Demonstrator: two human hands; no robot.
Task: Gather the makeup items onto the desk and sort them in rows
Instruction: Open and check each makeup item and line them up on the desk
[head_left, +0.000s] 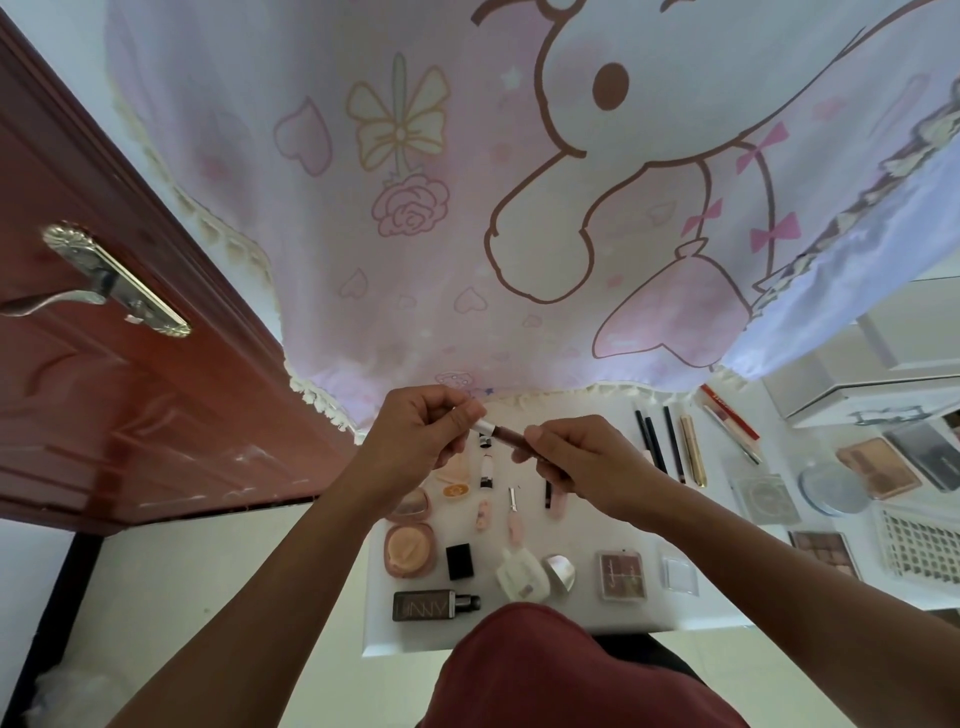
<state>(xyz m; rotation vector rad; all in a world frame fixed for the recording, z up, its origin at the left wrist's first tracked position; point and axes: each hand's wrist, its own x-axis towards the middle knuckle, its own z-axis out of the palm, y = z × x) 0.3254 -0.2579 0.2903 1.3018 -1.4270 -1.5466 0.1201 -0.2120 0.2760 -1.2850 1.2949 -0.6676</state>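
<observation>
Both hands meet above the far part of the worktop (576, 535). The left hand (421, 431) pinches the silver cap end of a slim brown pencil (506, 432) between thumb and fingertips. The right hand (587, 467) curls around the barrel's other end, so the pencil is held clear of the surface, level and slightly tilted. Whether the cap is being seated or pulled cannot be told.

Below the hands, small tubes and sticks lie in short rows. Nearer the person sit a round pink compact (409, 550), a black cube (460, 561), a dark bottle (431, 605) and a square palette (621, 576). To the right, dark pencils (654, 447) lie side by side with a gold tube (693, 452). A printed cloth (519, 182) hangs behind.

Step in hand, as judged: sorting, with gathering largely done. The next move probably calls for laying the pencil parallel to the dark pencils, beside them, without disturbing that row.
</observation>
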